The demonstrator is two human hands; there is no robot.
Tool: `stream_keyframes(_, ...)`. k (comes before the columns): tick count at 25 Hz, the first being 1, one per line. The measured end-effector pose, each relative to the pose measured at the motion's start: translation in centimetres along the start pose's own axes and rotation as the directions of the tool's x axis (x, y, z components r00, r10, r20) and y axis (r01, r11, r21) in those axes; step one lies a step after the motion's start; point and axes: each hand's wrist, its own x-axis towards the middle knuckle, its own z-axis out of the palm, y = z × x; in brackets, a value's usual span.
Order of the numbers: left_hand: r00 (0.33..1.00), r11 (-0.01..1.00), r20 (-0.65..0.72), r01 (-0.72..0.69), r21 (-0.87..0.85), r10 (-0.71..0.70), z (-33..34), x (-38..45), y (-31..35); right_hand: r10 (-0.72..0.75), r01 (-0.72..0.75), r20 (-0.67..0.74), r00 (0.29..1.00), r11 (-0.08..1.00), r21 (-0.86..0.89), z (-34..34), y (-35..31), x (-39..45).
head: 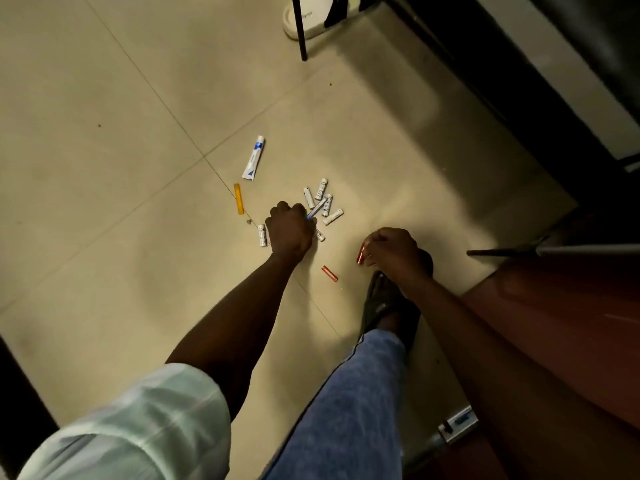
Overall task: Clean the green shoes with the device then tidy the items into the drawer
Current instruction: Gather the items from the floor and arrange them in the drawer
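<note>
Several white batteries (325, 202) lie scattered on the tiled floor (104, 133). My left hand (290, 230) is curled over them and grips a slim white pen-like item with a blue tip (316, 210). One white battery (261, 235) lies just left of that hand. My right hand (394, 249) pinches a red battery (360, 255). A second red battery (329, 274) lies on the floor between my hands. A white and blue tube (254, 162) and a yellow stick (238, 198) lie further out. No green shoes are in view.
A white slipper (311, 19) sits behind a thin black furniture leg (300, 29) at the top. Dark furniture (554, 81) fills the upper right. A reddish-brown wooden surface (554, 341) with a metal fitting (457, 424) is at the lower right. My dark shoe (381, 306) stands below my right hand.
</note>
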Motion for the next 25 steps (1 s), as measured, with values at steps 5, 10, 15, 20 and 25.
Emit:
stream_keyframes(5, 0.994, 0.997, -0.102, 0.025, -0.070, -0.032, -0.8, -0.4, 0.1, -0.080, 0.042, -0.118, 0.990, 0.954, -0.298, -0.1, 0.8, -0.6)
stream_keyframes(10, 0.942, 0.912, 0.085, -0.288, -0.293, 0.325, -2.6, -4.1, -2.0, -0.515, 0.425, 0.044, 0.856, 0.653, -0.627, 1.8, 0.5, -0.8)
stream_keyframes(15, 0.859, 0.658, 0.358, 0.034, -0.752, 0.365, -4.6, -4.7, -2.4, -0.487, 0.516, 0.254, 0.836, 0.540, -0.665, 4.0, -0.4, -0.9)
stream_keyframes(20, 0.981, 0.743, 0.112, 0.192, -0.641, -0.158, -4.3, -1.2, -5.3, -0.356, 0.332, 0.038, 0.934, 0.820, -0.467, 4.4, 0.3, -0.9)
stream_keyframes(25, 0.855, 0.723, 0.101, 0.487, -0.490, -0.508, -3.5, 4.5, -8.4, -0.218, 0.195, -0.021, 0.976, 0.908, -0.370, 3.3, 1.0, 0.1)
